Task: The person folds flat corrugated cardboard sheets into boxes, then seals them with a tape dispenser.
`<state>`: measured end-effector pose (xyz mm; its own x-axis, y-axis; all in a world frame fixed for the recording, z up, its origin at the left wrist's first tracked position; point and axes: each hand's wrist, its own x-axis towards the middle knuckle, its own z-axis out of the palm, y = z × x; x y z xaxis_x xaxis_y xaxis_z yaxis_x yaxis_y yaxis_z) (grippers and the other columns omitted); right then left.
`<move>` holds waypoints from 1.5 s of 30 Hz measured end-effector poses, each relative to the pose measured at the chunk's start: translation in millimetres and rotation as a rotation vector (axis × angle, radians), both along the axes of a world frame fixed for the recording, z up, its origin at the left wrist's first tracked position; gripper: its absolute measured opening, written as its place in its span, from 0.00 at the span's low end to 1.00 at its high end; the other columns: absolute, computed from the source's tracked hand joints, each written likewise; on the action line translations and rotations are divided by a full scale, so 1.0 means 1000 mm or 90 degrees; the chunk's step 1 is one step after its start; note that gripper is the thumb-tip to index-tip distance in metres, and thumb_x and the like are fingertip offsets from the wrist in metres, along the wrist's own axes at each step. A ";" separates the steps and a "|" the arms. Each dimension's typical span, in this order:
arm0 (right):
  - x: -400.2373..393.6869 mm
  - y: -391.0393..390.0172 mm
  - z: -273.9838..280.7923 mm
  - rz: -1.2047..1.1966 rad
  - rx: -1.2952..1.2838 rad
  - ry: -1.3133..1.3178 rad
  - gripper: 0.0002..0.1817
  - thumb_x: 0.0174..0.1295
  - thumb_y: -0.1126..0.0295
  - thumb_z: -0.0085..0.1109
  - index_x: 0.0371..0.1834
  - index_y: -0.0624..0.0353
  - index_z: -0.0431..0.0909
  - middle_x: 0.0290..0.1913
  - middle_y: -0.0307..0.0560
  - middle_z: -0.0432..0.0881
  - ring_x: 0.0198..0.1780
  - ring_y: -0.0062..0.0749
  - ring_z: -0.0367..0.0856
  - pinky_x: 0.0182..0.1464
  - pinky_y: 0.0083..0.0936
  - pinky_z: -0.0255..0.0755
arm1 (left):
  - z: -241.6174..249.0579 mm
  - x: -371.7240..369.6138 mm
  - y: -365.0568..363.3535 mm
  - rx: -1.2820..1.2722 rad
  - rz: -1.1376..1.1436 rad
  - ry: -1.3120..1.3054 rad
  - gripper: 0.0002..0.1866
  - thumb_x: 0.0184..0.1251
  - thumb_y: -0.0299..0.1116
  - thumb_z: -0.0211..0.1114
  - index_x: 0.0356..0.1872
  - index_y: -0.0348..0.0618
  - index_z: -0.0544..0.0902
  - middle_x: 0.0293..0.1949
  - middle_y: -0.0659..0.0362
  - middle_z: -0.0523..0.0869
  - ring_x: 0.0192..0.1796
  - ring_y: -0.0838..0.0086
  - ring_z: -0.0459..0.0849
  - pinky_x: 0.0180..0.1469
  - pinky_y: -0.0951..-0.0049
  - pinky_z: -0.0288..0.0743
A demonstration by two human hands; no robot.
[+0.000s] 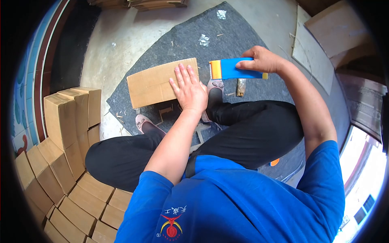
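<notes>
A closed brown cardboard box [152,86] lies in front of me over the dark mat. My left hand [189,91] rests flat on its right end, fingers spread. To the right of the box, my right hand [260,60] grips a blue tape dispenser [239,68] with orange-yellow ends. The dispenser's left end is near the box's right edge, with a small gap between them. No tape strip can be made out on the box.
Many cardboard boxes [83,192] are stacked at the lower left. A dark grey mat [182,40] with scraps of foil [204,39] covers the floor. More cardboard [338,30] stands at the upper right. An orange ring [274,162] lies by my right leg.
</notes>
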<state>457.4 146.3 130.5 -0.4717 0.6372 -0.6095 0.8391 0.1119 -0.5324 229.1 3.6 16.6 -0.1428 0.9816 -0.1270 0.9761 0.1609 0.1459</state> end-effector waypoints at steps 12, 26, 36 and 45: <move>-0.067 -0.015 -0.010 0.060 0.099 -0.234 0.30 0.58 0.42 0.60 0.42 0.60 0.89 0.45 0.58 0.88 0.50 0.49 0.87 0.55 0.40 0.79 | 0.020 -0.009 0.001 -0.049 -0.057 -0.022 0.48 0.63 0.44 0.65 0.79 0.36 0.51 0.82 0.45 0.46 0.84 0.53 0.39 0.81 0.43 0.31; -0.143 -0.091 -0.056 0.062 0.064 -0.206 0.50 0.51 0.63 0.67 0.77 0.67 0.53 0.52 0.62 0.85 0.55 0.50 0.85 0.55 0.41 0.79 | 0.019 -0.034 0.002 -0.113 -0.180 -0.016 0.43 0.68 0.30 0.58 0.81 0.39 0.46 0.82 0.45 0.42 0.84 0.52 0.36 0.82 0.47 0.31; -0.119 -0.059 -0.108 0.233 0.274 -0.333 0.16 0.66 0.67 0.56 0.56 0.58 0.75 0.49 0.50 0.87 0.49 0.40 0.88 0.45 0.37 0.77 | 0.024 -0.067 -0.015 -0.022 -0.218 -0.102 0.56 0.52 0.43 0.78 0.79 0.38 0.53 0.81 0.45 0.49 0.83 0.54 0.44 0.82 0.50 0.39; -0.079 -0.008 -0.196 0.005 0.200 -0.349 0.30 0.64 0.71 0.56 0.71 0.54 0.64 0.58 0.55 0.82 0.62 0.47 0.81 0.58 0.43 0.77 | 0.026 -0.071 -0.019 -0.049 -0.172 -0.105 0.55 0.61 0.65 0.64 0.80 0.41 0.53 0.82 0.47 0.47 0.84 0.57 0.39 0.82 0.49 0.30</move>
<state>378.3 138.3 -65.4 -0.1497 0.8229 -0.5481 0.9792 0.2004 0.0333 158.2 -15.3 42.8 0.1500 0.9678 -0.2021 0.9495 -0.0840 0.3024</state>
